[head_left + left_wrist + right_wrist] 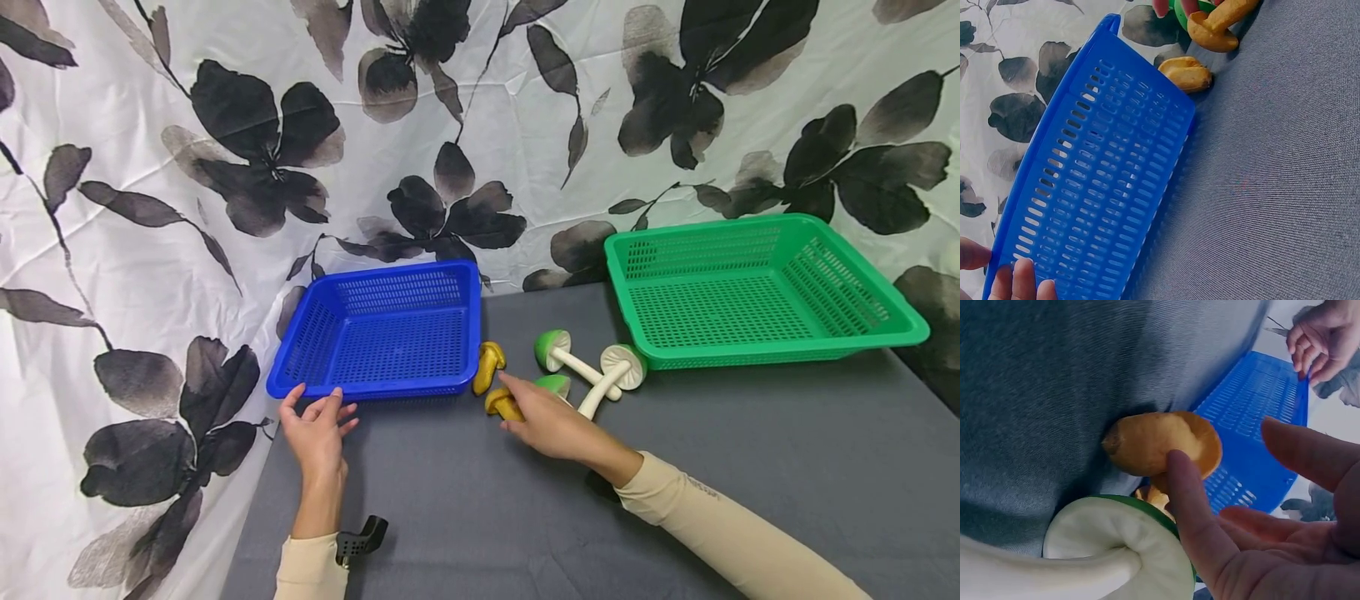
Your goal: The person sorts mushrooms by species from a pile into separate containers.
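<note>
Mid-table, spread right hand touches yellow mushroom.

Left arm extends forward, left hand curled in a pinch. Right arm reaches diagonally inward; right hand has thumb and index finger spread apart.
</note>
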The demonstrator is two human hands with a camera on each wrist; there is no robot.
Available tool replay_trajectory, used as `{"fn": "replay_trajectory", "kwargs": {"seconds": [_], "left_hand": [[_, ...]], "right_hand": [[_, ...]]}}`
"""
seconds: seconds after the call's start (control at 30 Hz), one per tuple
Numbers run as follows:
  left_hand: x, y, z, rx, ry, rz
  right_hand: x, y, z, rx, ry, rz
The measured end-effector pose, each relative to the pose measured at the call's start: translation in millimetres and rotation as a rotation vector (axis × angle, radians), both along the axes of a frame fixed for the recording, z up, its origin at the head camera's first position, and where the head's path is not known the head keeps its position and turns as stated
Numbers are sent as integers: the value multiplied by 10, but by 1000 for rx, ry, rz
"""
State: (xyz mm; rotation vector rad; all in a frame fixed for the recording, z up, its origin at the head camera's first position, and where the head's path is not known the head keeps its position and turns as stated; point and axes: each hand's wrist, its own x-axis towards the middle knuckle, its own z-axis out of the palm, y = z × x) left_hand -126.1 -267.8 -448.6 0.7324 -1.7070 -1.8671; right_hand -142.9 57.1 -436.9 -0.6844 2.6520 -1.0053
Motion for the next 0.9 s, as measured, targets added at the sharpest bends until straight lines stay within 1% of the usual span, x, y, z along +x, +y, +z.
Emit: {"fn": "replay_trajectory", "kwargs": {"seconds": [0.07,0.13,0.2,0.3,0.37,0.4,0.47,0.5,0.6,0.7,0.77,0.9], "left_hand": [[4,5,-5,-5,2,0],[7,10,-8,-12,3,-2],[9,16,-9,-21,0,-3],[7,25,-10,-34,-5,-8],[6,30,-9,-36,-8,-8],[4,32,-9,-35,-9,-8],[3,33,-7,-30,-5,-4],[3,32,-7,-29,-4,-2],[2,28,-5,-22,7,0],[-5,27,-6,-11,19,-4],[-7,28,-9,-8,21,-6],[-7,25,-26,-12,18,-5]], "right_hand": [[5,-10,-38,34,56,23],[17,-17,-73,84,136,47],[34,-21,-102,154,229,66],[57,-21,-135,259,379,68],[64,-18,-150,304,437,70],[64,-16,-156,309,443,74],[59,-12,-166,295,399,95],[55,-10,-167,272,352,108],[19,-14,-169,168,171,131],[-38,-11,-172,79,16,120],[-74,0,-176,41,-50,112],[-108,19,-191,11,-126,116]]}}
